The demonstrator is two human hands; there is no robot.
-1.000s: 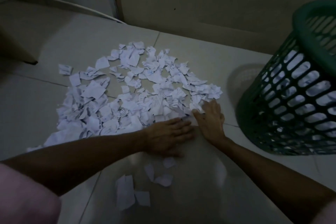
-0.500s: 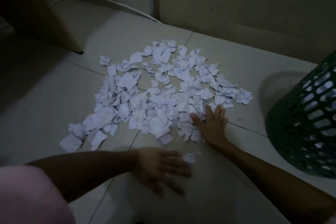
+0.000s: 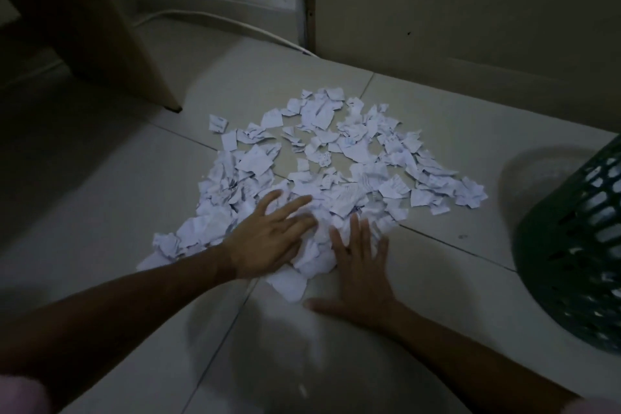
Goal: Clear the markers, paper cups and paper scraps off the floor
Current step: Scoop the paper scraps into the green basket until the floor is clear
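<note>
The tiled floor [image 3: 453, 151] fills most of the dim view, pale squares crossed by thin grout lines. At the right edge, well to the right of both hands, stands a dark green slotted basket [image 3: 578, 245], only partly in frame. Up and to the left of the hands, a wooden furniture leg [image 3: 134, 54] meets the floor, and a pale cable [image 3: 228, 22] runs along the base of the wall behind it.

The paper scraps [image 3: 336, 151] lie in a broad, loose heap on the floor, spreading away from the fingertips of both hands and out to either side, with a few pieces bunched between the two palms and one larger piece just in front of the right thumb.

The left hand [image 3: 268, 239] lies flat on the near left part of the heap, its grip wide, fingers straight and fanned over the scraps, pressing down rather than closing round anything. The right hand [image 3: 361, 265] rests palm down just beside it, grip equally wide, thumb stretched toward the left along the bare tile; its fingertips seem to touch the edge of the heap, though the light is too low to be sure. The two hands are close but apart, with crumpled paper in the gap.
</note>
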